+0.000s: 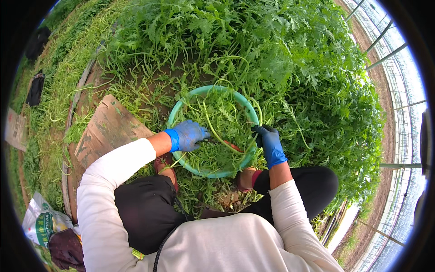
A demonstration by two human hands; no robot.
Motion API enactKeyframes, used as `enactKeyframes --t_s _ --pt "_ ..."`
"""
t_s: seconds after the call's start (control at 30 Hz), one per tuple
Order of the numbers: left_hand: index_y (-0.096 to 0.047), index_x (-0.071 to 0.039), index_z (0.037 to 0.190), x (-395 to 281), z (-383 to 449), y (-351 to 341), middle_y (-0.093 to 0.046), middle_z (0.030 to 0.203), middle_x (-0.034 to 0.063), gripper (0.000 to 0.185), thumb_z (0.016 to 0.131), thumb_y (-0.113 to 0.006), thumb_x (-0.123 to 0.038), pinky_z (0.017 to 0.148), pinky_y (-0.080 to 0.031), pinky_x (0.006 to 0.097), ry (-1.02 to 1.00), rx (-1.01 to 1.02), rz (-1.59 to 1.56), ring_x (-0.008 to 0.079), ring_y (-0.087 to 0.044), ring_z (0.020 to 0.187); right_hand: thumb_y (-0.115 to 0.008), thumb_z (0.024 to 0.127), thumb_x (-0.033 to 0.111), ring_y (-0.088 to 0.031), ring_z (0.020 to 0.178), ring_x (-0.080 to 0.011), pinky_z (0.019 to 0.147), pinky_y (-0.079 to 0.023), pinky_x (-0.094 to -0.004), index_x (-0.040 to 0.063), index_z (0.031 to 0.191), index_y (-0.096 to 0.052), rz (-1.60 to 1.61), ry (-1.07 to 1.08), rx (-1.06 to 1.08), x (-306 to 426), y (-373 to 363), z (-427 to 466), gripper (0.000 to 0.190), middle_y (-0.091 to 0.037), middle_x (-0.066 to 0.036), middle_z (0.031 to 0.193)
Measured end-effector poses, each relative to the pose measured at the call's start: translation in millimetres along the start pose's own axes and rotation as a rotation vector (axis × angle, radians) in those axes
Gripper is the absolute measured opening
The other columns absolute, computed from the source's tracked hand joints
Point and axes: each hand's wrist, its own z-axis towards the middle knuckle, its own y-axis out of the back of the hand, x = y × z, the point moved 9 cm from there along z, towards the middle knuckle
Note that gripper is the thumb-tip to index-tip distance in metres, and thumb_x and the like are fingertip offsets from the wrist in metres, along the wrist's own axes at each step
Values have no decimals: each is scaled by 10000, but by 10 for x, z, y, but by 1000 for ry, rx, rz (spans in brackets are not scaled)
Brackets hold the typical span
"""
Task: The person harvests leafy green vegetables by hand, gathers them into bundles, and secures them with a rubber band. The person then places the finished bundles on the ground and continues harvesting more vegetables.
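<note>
Between my feet rests a round green plastic basin (249, 108) with leafy green cuttings (221, 110) inside. A red-orange object (233, 146), partly covered, lies among them; its kind is unclear. My left hand (191, 135), in a blue glove, reaches over the basin's left side, fingers bent above the leaves; whether it grips something is hidden. My right hand (268, 141), gloved in blue with dark, soiled fingers, pinches a long pale green stem (212, 127) at the basin's right rim. The stem curves across the basin.
Tall leafy plants (258, 44) stand densely ahead and to the right. A dirty flat board (108, 125) lies at the left, beside a narrow bed edging (76, 98). A printed plastic bag (46, 221) is at the lower left. Greenhouse framing (387, 59) runs along the right.
</note>
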Motion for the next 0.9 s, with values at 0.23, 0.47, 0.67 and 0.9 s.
enactKeyframes --t_s 0.23,0.47,0.67,0.9 --pt "-216 -91 1507 -337 419 -596 -152 1555 219 825 824 -635 -287 1096 -297 495 -99 317 352 416 -262 1386 -549 936 242 -394 452 -80 427 -351 -239 98 852 -583 646 -273 409 800 -306 83 170 -502 23 610" --pt "-196 -151 1522 -484 132 -789 -171 1551 219 845 816 -650 -250 1088 -316 477 -49 350 316 432 -283 1374 -615 763 -11 -642 941 -294 872 -499 -364 43 1024 -649 -1070 871 628 1859 -645 991 269 -675 -108 1030" --pt "-197 -152 1508 -524 289 46 -298 1515 162 852 803 -669 -228 1049 -365 452 -98 143 254 363 -405 1305 -558 908 438 -632 872 -399 782 -515 -457 94 1230 -576 -671 1108 382 1895 -1028 810 471 -656 -219 981" --pt "-325 -72 1432 -461 870 640 -427 1390 183 779 764 -701 -212 1060 -358 449 6 -13 144 359 -451 1252 -617 864 324 -634 846 -376 712 -515 -461 69 920 -664 -612 846 256 1406 -482 947 265 -662 -193 931"
